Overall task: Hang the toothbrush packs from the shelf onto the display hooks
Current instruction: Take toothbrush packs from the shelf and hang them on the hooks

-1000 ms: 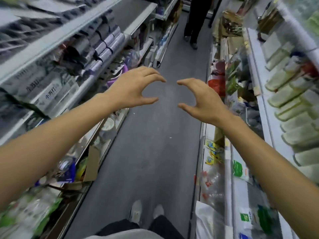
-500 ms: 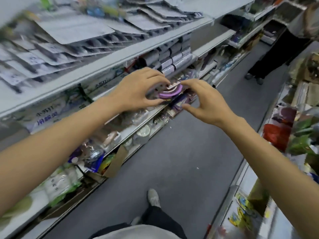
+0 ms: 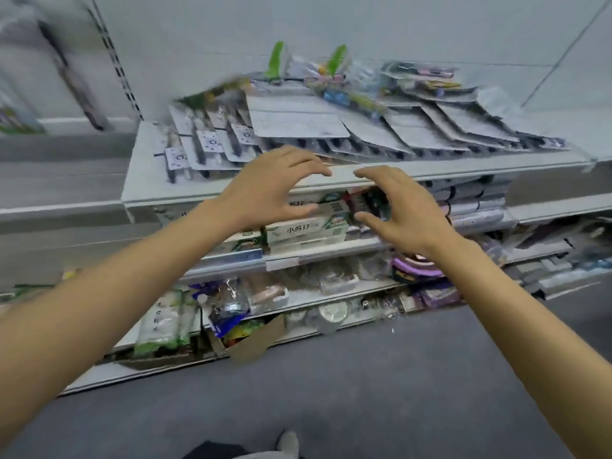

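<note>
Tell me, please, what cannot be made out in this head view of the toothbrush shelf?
- Display hooks: none clearly visible; the upper left is motion-blurred.
- Print on the toothbrush packs: too blurred to read.
- Boxes on the shelf below: partly hidden by the left hand and right hand.
- Lower shelves: goods smeared.

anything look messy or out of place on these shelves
Yes. The toothbrush packs lie flat in a loose, slanting heap on the top shelf instead of hanging. Low down, a cardboard flap sticks out over the aisle floor. Both hands hold nothing.
</note>
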